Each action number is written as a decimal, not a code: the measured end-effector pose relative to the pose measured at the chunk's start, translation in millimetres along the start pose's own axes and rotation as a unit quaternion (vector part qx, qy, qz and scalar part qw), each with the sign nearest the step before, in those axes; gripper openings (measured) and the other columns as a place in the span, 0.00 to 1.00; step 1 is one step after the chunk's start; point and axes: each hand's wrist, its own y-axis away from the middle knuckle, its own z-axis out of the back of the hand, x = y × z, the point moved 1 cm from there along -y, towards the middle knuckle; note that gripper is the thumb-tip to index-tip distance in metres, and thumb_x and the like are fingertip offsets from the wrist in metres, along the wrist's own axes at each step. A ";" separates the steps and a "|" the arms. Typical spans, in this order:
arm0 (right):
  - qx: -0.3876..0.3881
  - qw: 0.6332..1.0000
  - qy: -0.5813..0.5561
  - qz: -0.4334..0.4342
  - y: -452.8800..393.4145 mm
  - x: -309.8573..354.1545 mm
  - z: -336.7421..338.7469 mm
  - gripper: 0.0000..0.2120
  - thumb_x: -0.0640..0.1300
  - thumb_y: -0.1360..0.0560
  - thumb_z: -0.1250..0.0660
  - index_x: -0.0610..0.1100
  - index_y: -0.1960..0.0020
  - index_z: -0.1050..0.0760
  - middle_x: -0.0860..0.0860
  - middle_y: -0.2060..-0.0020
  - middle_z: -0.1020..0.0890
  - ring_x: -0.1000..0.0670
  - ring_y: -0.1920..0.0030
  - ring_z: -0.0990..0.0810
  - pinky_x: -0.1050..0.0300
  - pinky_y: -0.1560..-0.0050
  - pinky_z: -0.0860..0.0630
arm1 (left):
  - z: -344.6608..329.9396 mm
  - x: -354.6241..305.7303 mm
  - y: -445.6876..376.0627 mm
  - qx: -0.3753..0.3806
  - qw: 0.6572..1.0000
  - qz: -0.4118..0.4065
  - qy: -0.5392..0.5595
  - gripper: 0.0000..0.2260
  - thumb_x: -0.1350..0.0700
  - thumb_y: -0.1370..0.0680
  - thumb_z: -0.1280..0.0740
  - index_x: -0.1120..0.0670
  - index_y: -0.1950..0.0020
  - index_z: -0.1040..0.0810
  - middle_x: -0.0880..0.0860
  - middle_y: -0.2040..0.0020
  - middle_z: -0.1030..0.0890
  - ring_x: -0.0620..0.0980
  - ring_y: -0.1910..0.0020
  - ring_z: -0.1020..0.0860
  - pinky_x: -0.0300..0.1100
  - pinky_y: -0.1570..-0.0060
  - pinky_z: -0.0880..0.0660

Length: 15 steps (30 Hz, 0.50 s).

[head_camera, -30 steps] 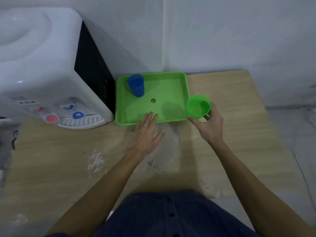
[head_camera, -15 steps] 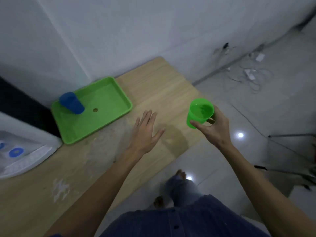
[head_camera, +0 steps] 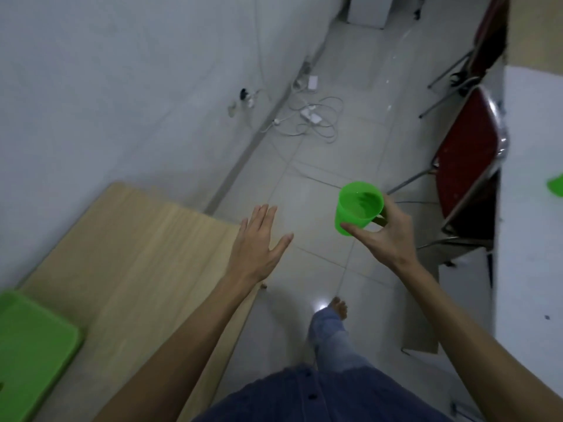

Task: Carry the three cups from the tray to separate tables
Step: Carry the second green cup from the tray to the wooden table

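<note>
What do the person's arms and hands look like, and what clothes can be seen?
Both forearms are bare, with no sleeves reaching the wrists. The left hand and the right hand show no gloves, rings, watch or bracelets. A dark blue buttoned shirt covers the body, and light blue jeans cover the leg above a bare foot.
</note>
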 end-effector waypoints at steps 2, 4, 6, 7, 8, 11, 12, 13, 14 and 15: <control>-0.014 1.000 0.007 -0.012 -34.3 -18.2 25.6 0.36 0.45 0.36 0.14 0.43 0.31 0.22 0.55 0.45 0.16 0.66 0.47 0.18 0.70 0.44 0.21 | -14.1 -25.6 -48.6 0.016 1.000 -0.010 0.004 0.33 0.36 0.17 0.43 0.54 0.17 0.41 0.54 0.17 0.39 0.52 0.17 0.44 0.54 0.19 0.46; -0.025 0.999 0.011 -0.021 -68.9 -34.7 50.1 0.36 0.45 0.36 0.14 0.42 0.31 0.22 0.58 0.46 0.17 0.70 0.47 0.19 0.73 0.44 0.23 | -26.1 -49.0 -96.2 0.025 0.999 -0.025 0.003 0.33 0.37 0.16 0.42 0.54 0.17 0.41 0.54 0.17 0.39 0.51 0.17 0.45 0.54 0.19 0.47; -0.044 0.998 0.024 -0.026 -103.2 -50.5 72.8 0.36 0.44 0.36 0.14 0.41 0.31 0.22 0.62 0.47 0.18 0.72 0.48 0.20 0.74 0.45 0.24 | -38.1 -71.6 -142.4 0.033 0.999 -0.041 0.005 0.33 0.37 0.16 0.42 0.54 0.17 0.41 0.54 0.17 0.38 0.51 0.17 0.44 0.54 0.19 0.47; -0.050 0.998 0.030 -0.028 -121.5 -57.5 84.1 0.35 0.44 0.35 0.14 0.41 0.31 0.22 0.63 0.47 0.19 0.72 0.48 0.20 0.75 0.45 0.25 | -43.5 -82.5 -166.6 0.038 0.998 -0.046 0.002 0.33 0.37 0.17 0.42 0.54 0.17 0.41 0.54 0.17 0.39 0.51 0.17 0.44 0.54 0.19 0.47; -0.051 0.998 0.029 -0.033 -139.3 -64.7 95.3 0.35 0.44 0.35 0.14 0.41 0.31 0.22 0.64 0.47 0.19 0.72 0.48 0.20 0.74 0.44 0.24 | -48.1 -92.2 -190.4 0.042 0.998 -0.051 0.000 0.33 0.37 0.17 0.42 0.54 0.17 0.41 0.54 0.17 0.39 0.51 0.17 0.44 0.54 0.19 0.47; -0.082 0.995 0.031 -0.041 -190.8 -86.9 120.8 0.35 0.45 0.35 0.14 0.41 0.31 0.22 0.58 0.46 0.17 0.70 0.47 0.19 0.67 0.42 0.21 | -61.3 -114.9 -257.1 0.046 0.996 -0.072 0.003 0.32 0.38 0.16 0.41 0.55 0.17 0.40 0.54 0.17 0.38 0.51 0.17 0.44 0.53 0.20 0.48; -0.088 0.995 0.033 -0.046 -209.2 -95.3 128.5 0.36 0.46 0.35 0.14 0.42 0.31 0.22 0.57 0.45 0.17 0.69 0.46 0.19 0.64 0.41 0.20 | -66.9 -122.1 -280.5 0.049 0.996 -0.081 0.003 0.32 0.38 0.16 0.41 0.54 0.17 0.40 0.54 0.17 0.38 0.50 0.17 0.45 0.52 0.20 0.49; -0.092 0.994 0.033 -0.050 -228.4 -103.5 136.3 0.36 0.47 0.35 0.14 0.42 0.31 0.22 0.57 0.44 0.17 0.67 0.46 0.18 0.62 0.41 0.19 | -72.7 -129.1 -304.8 0.053 0.995 -0.089 0.003 0.32 0.38 0.16 0.41 0.54 0.17 0.40 0.54 0.17 0.38 0.50 0.17 0.45 0.52 0.20 0.49; -0.097 0.993 0.035 -0.054 -247.3 -111.9 143.1 0.36 0.48 0.35 0.14 0.43 0.30 0.22 0.56 0.43 0.16 0.65 0.46 0.18 0.60 0.41 0.18 | -79.0 -135.5 -329.0 0.058 0.994 -0.096 0.003 0.32 0.38 0.16 0.41 0.54 0.17 0.40 0.54 0.17 0.38 0.50 0.17 0.45 0.51 0.20 0.50; -0.105 0.992 0.037 -0.057 -266.1 -121.1 148.8 0.36 0.49 0.35 0.14 0.43 0.30 0.22 0.54 0.42 0.16 0.61 0.45 0.17 0.58 0.41 0.18 | -85.7 -140.7 -353.5 0.060 0.993 -0.103 0.005 0.32 0.38 0.16 0.41 0.54 0.17 0.40 0.54 0.17 0.38 0.51 0.17 0.44 0.51 0.20 0.49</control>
